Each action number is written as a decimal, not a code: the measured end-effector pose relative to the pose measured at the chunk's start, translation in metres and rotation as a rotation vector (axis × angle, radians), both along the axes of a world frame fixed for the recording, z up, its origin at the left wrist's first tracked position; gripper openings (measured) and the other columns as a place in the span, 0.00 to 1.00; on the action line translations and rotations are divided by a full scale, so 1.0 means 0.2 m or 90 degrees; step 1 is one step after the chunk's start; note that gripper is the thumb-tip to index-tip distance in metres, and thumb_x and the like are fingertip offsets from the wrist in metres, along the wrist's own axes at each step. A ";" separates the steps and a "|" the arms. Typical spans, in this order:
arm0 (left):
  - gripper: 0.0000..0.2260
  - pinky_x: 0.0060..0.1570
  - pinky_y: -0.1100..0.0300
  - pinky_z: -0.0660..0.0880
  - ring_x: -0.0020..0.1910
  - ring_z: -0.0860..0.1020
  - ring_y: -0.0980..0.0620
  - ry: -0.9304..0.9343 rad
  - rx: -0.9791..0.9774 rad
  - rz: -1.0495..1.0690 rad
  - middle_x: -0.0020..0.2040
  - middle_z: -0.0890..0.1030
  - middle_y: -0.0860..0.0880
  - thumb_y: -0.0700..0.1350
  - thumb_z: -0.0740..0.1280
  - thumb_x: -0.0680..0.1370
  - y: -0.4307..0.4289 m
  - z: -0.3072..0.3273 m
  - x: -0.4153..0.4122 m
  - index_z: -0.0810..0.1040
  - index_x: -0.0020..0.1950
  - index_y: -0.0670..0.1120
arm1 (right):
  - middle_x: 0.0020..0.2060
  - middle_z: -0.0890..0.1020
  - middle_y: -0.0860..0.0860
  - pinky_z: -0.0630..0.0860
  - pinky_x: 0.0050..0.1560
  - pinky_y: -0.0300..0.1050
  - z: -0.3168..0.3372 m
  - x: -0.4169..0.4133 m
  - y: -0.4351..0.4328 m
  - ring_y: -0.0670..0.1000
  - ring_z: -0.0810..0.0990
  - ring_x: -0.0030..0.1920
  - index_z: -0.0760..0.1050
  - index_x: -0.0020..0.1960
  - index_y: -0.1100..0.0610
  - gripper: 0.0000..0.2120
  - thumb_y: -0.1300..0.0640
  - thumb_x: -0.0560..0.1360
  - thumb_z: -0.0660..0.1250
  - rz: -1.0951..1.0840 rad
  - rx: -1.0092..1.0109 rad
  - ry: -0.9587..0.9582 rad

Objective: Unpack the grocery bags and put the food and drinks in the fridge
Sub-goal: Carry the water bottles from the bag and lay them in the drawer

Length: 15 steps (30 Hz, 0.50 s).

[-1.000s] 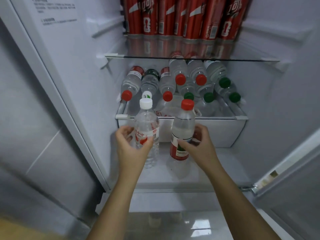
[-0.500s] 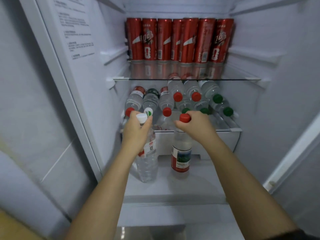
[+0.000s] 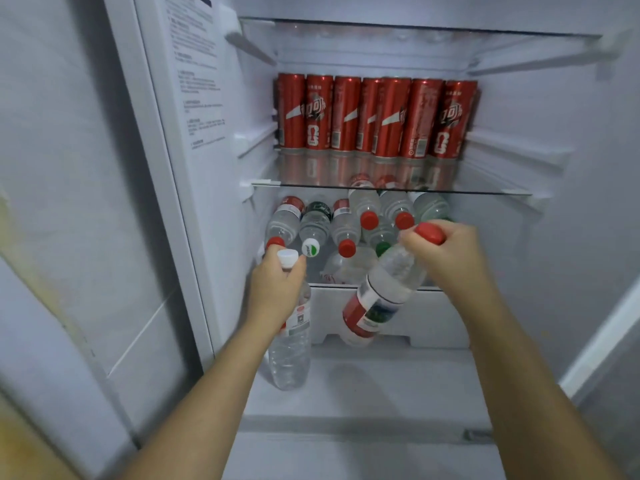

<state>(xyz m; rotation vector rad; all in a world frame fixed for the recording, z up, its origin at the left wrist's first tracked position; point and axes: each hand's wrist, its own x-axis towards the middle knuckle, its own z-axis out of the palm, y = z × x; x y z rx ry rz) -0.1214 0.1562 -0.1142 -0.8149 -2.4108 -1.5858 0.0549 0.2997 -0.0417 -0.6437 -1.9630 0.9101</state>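
While each hand holds a bottle by its neck, the coming move turns on the right one. The clear plastic water bottle with a red cap and red-and-green label [image 3: 384, 296] hangs tilted from the right hand [image 3: 446, 258]. Its cap sits up and to the right inside the curled fingers, and its base swings down and to the left in front of the white plastic drawer [image 3: 433, 320]. With the long axis running slantwise, I judge the base must rise and point rearward to join the heap of stacked bottles [image 3: 346, 223]. These lie on their sides in that drawer, caps toward the opening, and the right hand is the nearer one to them. The left hand [image 3: 273, 289] wraps round the neck of the clear ribbed water bottle with a white cap [image 3: 291, 348], which is upright with its base low at the smooth white fridge floor [image 3: 381, 382]; whether they touch I cannot tell. Glossy red cans [image 3: 377, 116] stand in a row on the glass shelf [image 3: 485, 192] above.
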 end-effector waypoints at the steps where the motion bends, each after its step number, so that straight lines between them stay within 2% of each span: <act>1: 0.10 0.40 0.55 0.72 0.43 0.78 0.46 0.000 0.003 0.000 0.44 0.80 0.47 0.52 0.65 0.77 0.00 -0.01 0.00 0.74 0.51 0.47 | 0.28 0.70 0.58 0.67 0.36 0.45 0.04 0.02 -0.01 0.49 0.69 0.31 0.75 0.37 0.67 0.14 0.55 0.70 0.71 -0.004 -0.011 0.081; 2: 0.09 0.41 0.53 0.75 0.43 0.78 0.46 -0.001 0.012 -0.003 0.44 0.80 0.48 0.53 0.65 0.77 0.01 -0.01 -0.01 0.74 0.51 0.48 | 0.28 0.73 0.58 0.69 0.36 0.45 0.08 0.04 -0.02 0.49 0.70 0.32 0.77 0.37 0.65 0.12 0.55 0.70 0.71 -0.001 -0.017 0.154; 3: 0.09 0.42 0.52 0.76 0.42 0.78 0.46 -0.001 0.017 -0.005 0.43 0.80 0.48 0.53 0.65 0.77 0.01 -0.02 -0.01 0.73 0.51 0.48 | 0.28 0.75 0.54 0.70 0.36 0.42 0.11 0.05 -0.05 0.47 0.73 0.33 0.79 0.37 0.61 0.09 0.55 0.70 0.71 0.006 -0.011 0.216; 5: 0.08 0.41 0.53 0.75 0.42 0.77 0.45 0.009 0.018 -0.009 0.43 0.79 0.48 0.52 0.65 0.77 0.01 -0.02 -0.02 0.73 0.50 0.49 | 0.30 0.80 0.43 0.74 0.38 0.37 0.14 0.06 -0.11 0.42 0.77 0.35 0.81 0.38 0.51 0.05 0.57 0.72 0.71 0.019 0.034 0.293; 6: 0.08 0.41 0.53 0.74 0.42 0.77 0.45 0.014 0.019 -0.011 0.42 0.79 0.48 0.52 0.65 0.77 0.00 -0.02 -0.02 0.73 0.50 0.49 | 0.33 0.81 0.41 0.75 0.40 0.36 0.13 0.05 -0.14 0.41 0.79 0.37 0.80 0.40 0.49 0.05 0.58 0.73 0.71 0.025 0.071 0.312; 11: 0.07 0.39 0.58 0.68 0.40 0.75 0.47 0.013 0.027 -0.017 0.41 0.77 0.49 0.49 0.65 0.78 -0.01 -0.01 -0.01 0.73 0.51 0.47 | 0.41 0.82 0.43 0.75 0.45 0.35 0.02 -0.06 -0.16 0.40 0.80 0.42 0.79 0.46 0.55 0.03 0.60 0.72 0.71 0.045 0.235 0.345; 15: 0.07 0.34 0.62 0.66 0.37 0.73 0.54 0.006 0.041 -0.022 0.38 0.74 0.54 0.48 0.66 0.79 -0.02 0.00 0.00 0.73 0.51 0.46 | 0.43 0.82 0.46 0.77 0.49 0.36 -0.04 -0.16 -0.12 0.41 0.80 0.44 0.81 0.47 0.61 0.06 0.60 0.72 0.73 0.059 0.373 0.305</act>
